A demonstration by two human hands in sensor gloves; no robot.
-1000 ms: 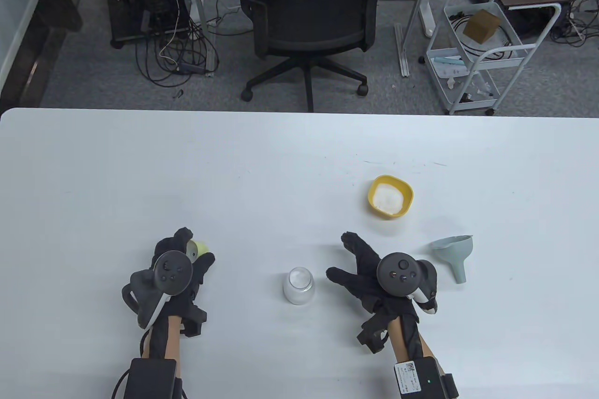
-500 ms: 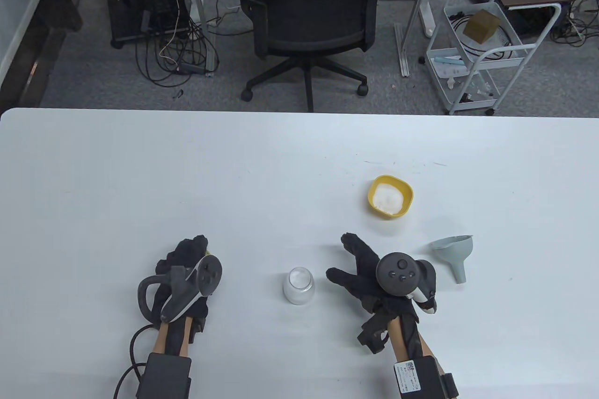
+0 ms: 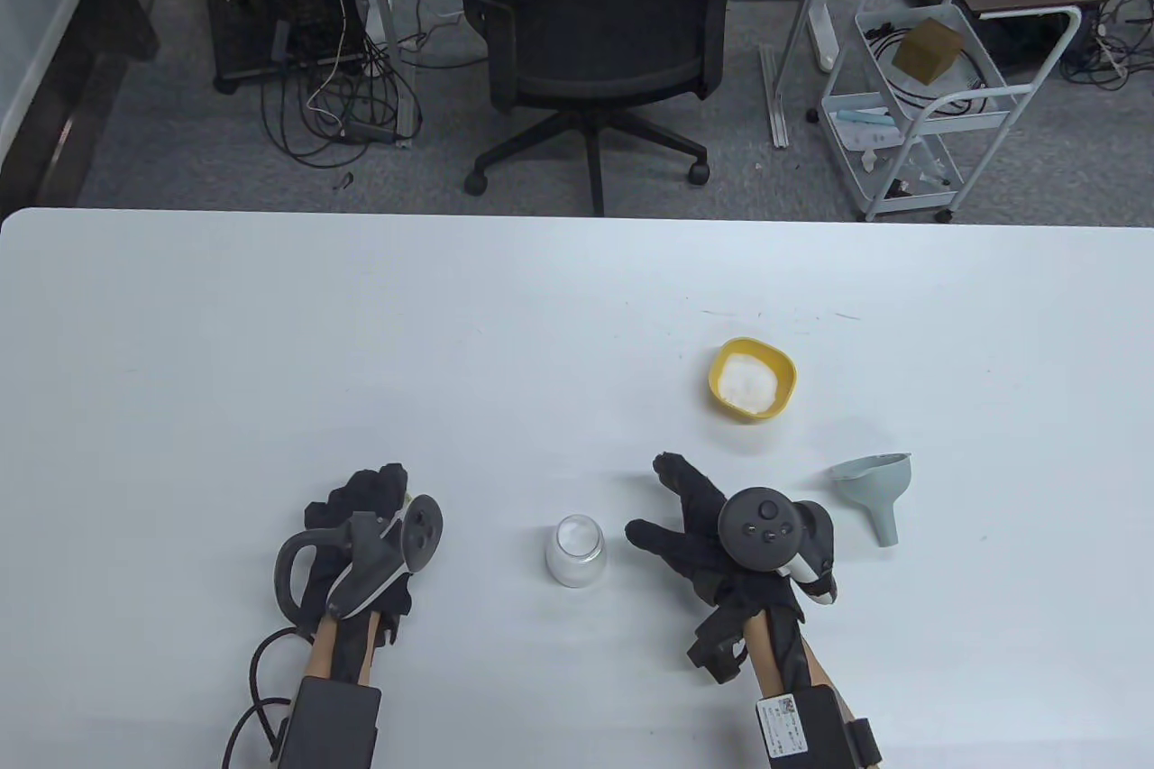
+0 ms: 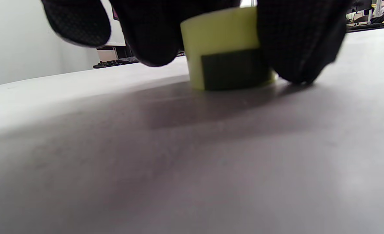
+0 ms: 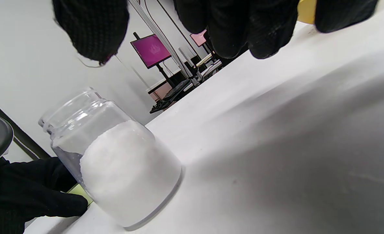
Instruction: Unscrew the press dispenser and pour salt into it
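The clear glass dispenser jar (image 3: 575,550) stood upright and uncapped on the white table (image 3: 361,336), near the front edge between the two hands, already holding white salt to well over half its height in the right wrist view (image 5: 120,169). The left hand (image 3: 361,535) was at the near left, its fingers (image 4: 296,48) closed around the pale yellow-green cylindrical press cap (image 4: 226,48), whose base sat on the table surface; whether any weight was yet released could not be told. The right hand (image 3: 721,535) lay just right of the jar, fingers spread and holding nothing, apart from the glass. The yellow rounded-square bowl of salt (image 3: 753,379) sat farther back and to the right; the grey plastic funnel (image 3: 876,485) lay on its side at the right, near the right hand. Judgement: unscrewing was done and the step in hand was setting the cap down at the left. The next move would call for the left hand to let go of the cap, the funnel to be stood in the jar mouth, then the bowl tipped slowly. The jar was already fairly full, so overfilling looked a risk.
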